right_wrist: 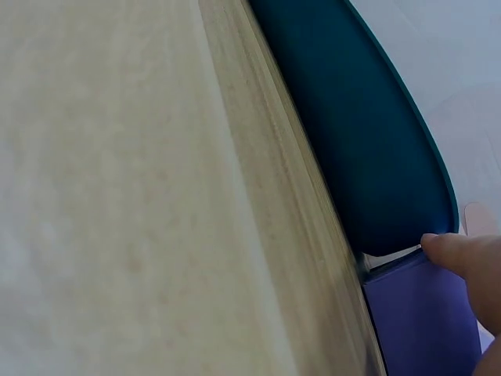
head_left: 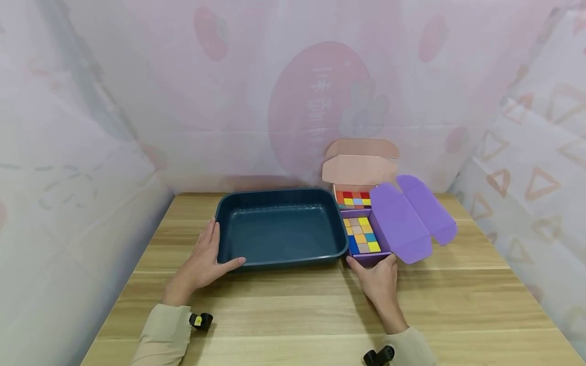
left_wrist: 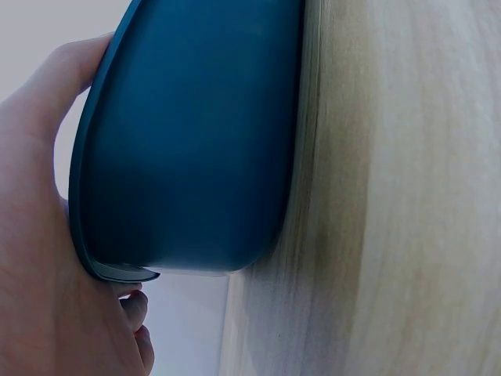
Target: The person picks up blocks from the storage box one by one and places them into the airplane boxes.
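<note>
A dark teal rectangular tray (head_left: 284, 263) lies on the wooden table. My left hand (head_left: 201, 259) rests against its front left corner, the fingers straight along the left side and the thumb on the front rim. In the left wrist view, the tray's outer wall (left_wrist: 188, 141) stands beside that hand. An open purple box (head_left: 366, 259) filled with colored cubes (head_left: 361, 234) sits at the tray's right end. My right hand (head_left: 379, 282) holds its front, thumb at the left corner and fingers at the right. In the right wrist view, the thumb (right_wrist: 446, 249) touches near the tray's corner.
Behind the purple box stands an open pink box (head_left: 359, 170) with more colored cubes (head_left: 352, 198). The purple lid (head_left: 407, 218) spreads out to the right over the table (head_left: 284, 315). Printed cloth walls (head_left: 238, 101) border the back and both sides.
</note>
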Demonstrator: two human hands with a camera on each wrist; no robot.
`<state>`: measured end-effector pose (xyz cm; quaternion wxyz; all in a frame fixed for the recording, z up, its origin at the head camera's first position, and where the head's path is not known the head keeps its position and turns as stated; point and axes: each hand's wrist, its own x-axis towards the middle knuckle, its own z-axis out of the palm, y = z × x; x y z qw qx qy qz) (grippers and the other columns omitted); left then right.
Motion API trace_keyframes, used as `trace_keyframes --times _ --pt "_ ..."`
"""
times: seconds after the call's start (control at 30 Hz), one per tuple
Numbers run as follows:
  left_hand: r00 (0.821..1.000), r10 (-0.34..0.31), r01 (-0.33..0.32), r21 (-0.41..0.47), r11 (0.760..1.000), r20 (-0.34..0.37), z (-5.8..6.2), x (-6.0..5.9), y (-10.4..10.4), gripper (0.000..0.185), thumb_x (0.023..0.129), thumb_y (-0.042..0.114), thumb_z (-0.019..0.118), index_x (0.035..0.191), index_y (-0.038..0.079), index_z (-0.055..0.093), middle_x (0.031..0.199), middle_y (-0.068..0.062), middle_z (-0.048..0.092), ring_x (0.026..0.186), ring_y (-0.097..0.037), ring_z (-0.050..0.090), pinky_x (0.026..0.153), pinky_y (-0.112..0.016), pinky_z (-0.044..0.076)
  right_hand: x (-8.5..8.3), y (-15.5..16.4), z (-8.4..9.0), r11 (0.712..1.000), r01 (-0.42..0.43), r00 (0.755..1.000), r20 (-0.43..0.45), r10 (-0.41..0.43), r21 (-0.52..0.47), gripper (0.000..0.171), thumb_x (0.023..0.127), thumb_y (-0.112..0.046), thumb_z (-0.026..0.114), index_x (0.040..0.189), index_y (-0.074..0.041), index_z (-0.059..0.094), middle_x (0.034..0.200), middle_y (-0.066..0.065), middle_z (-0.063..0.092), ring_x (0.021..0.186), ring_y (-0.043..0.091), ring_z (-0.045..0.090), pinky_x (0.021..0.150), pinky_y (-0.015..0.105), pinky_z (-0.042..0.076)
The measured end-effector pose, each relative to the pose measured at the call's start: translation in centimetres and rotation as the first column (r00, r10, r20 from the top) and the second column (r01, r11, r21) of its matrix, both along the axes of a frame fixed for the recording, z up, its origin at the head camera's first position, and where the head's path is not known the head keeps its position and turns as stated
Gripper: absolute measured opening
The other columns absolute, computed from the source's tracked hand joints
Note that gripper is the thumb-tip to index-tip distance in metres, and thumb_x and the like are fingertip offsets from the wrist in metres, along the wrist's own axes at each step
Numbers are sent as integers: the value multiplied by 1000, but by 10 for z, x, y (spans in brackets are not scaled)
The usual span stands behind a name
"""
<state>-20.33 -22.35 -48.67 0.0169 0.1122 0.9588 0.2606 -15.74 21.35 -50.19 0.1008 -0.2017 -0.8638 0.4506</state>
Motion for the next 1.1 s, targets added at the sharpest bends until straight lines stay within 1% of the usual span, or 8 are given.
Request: trace_keyframes --times 0.23,0.37,0.47,0.7,0.83,1.0,1.1 --pt "1000 2 -2 7 1000 5 2 1 0 132 89 78 64 168 3 -11 177 -11 -21 163 -52 -1 125 -77 12 -2 -2 0 1000 14 999 -37 -14 -9 122 82 -54 88 158 8 16 148 34 39 138 47 42 122 62 37" --pt "1000 5 -5 2 1000 6 2 1 -2 132 89 78 64 168 3 -11 177 -12 -21 163 -51 -2 126 -76 12 -2 -2 3 1000 9 999 -35 -10 -13 119 83 -51 87 158 7 16 148 32 39 138 46 43 122 62 37" --pt "1000 6 -6 -1 1000 7 1 1 -3 132 89 78 64 168 3 -11 177 -11 -21 163 -51 -2 126 -76 12 0 1 6 1000 0 1000 -21 -1 -13 120 83 -50 87 159 7 15 149 33 39 139 47 42 122 63 36" --pt "1000 5 -5 2 1000 2 -1 2 -3 132 89 78 64 168 3 -10 177 -10 -21 164 -50 -2 126 -76 12 4 13 10 1000 -16 1000 9 16 14 120 84 -51 87 158 10 15 149 36 39 138 50 43 121 64 36" --pt "1000 7 -7 4 1000 0 0 2 -3 132 89 78 64 168 3 -10 177 -10 -21 164 -49 -2 126 -76 12 7 22 10 1000 -21 1000 9 21 12 121 84 -51 87 158 11 15 148 37 39 137 49 43 120 64 37" --pt "1000 6 -6 0 1000 2 3 2 -4 132 89 78 64 168 2 -10 178 -12 -20 164 -50 -2 126 -76 12 10 34 11 1000 -15 1000 5 15 7 122 83 -52 87 159 10 14 149 37 40 137 49 44 120 64 37" --pt "1000 6 -6 -1 1000 5 3 2 -3 132 89 77 64 168 2 -10 178 -12 -20 164 -50 -2 126 -76 11 11 42 11 1000 -7 1000 18 7 12 123 84 -54 86 159 11 13 150 38 39 138 50 43 121 64 36"
